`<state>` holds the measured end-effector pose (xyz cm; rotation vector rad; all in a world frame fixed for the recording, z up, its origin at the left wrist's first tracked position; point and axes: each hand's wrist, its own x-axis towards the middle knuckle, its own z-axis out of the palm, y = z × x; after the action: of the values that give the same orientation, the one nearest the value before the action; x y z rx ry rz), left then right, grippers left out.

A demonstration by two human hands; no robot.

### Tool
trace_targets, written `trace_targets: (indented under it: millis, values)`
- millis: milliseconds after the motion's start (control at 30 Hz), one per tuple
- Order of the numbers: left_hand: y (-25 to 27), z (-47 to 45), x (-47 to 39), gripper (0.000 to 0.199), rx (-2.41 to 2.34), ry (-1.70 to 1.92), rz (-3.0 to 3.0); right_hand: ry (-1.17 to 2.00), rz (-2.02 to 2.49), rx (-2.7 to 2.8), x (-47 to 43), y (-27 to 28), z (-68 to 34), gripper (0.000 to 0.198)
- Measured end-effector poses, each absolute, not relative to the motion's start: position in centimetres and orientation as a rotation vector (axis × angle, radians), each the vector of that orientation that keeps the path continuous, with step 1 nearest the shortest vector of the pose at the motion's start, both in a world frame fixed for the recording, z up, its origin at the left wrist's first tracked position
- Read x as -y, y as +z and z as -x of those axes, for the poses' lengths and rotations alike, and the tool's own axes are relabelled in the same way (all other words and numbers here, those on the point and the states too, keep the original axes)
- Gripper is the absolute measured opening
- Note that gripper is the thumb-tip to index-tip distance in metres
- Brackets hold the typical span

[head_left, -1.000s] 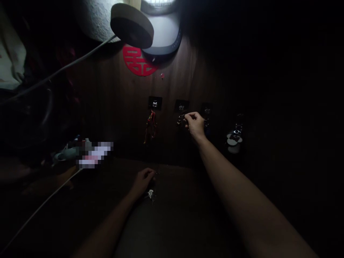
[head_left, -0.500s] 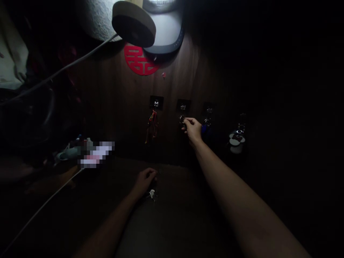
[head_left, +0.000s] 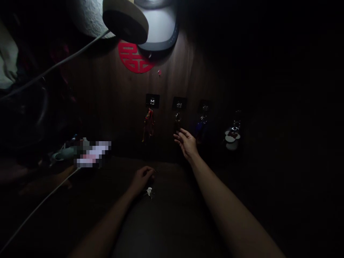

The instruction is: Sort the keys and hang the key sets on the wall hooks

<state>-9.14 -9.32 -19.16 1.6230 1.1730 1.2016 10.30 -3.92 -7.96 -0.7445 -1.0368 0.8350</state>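
Note:
My right hand (head_left: 186, 142) is raised before the dark wooden board, fingers apart and holding nothing. Its fingertips are just below a dark keychain (head_left: 177, 120) that hangs from the second hook (head_left: 179, 103); whether they touch it I cannot tell. Down on the dark tabletop rests my left hand (head_left: 143, 176), its fingers curled together; what they hold, if anything, is lost in shadow. Beside it lies a bunch of keys (head_left: 149, 192) with a whitish piece. A red corded pendant (head_left: 148, 123) hangs from the first hook (head_left: 152, 101).
Farther right hang a blue keychain (head_left: 199, 126) and a white flower-shaped charm (head_left: 232, 139). A round lamp head (head_left: 125, 22), a grey-white cap (head_left: 158, 28) and a red paper-cut (head_left: 134, 59) are above. A blurred lit screen (head_left: 94, 154) with a white cable (head_left: 45, 199) is at left.
My right hand has let go of the dark keychain, which now hangs on the second hook, and has dropped slightly with fingers spread. The left hand stays by the keys. The view has shifted a little.

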Motion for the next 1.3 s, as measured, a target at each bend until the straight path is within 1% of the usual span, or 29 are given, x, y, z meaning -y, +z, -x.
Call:
trace_targets:
  millis: [300,500,733,800,967,1133,1300]
  values:
    - [-19.1,9.2,9.4,0.029,-1.177,1.214,-1.613,0.933,0.915,1.031,7.0,-13.8,-10.2,0.027]
    - [-19.3,9.4,9.2,0.027,-1.135,1.265,-1.571,0.991,1.114,1.075,9.2,-17.0,-10.2,0.020]
    - [-19.2,9.9,9.0,0.024,-1.199,1.379,-1.539,0.953,1.205,1.234,10.5,-18.9,-9.6,0.018]
    - [-19.4,10.1,8.7,0.024,-1.212,1.411,-1.492,0.908,1.242,1.367,10.9,-18.9,-9.2,0.019]
    - [-19.7,10.6,8.1,0.022,-1.243,1.474,-1.409,0.633,1.167,1.815,12.2,-18.6,-8.3,0.020]
    - [-19.8,11.0,8.0,0.022,-1.265,1.499,-1.406,0.541,1.018,2.159,13.5,-18.3,-7.5,0.026]
    - [-19.9,11.4,7.8,0.023,-1.292,1.516,-1.385,0.466,1.090,2.341,14.2,-18.0,-7.1,0.027]
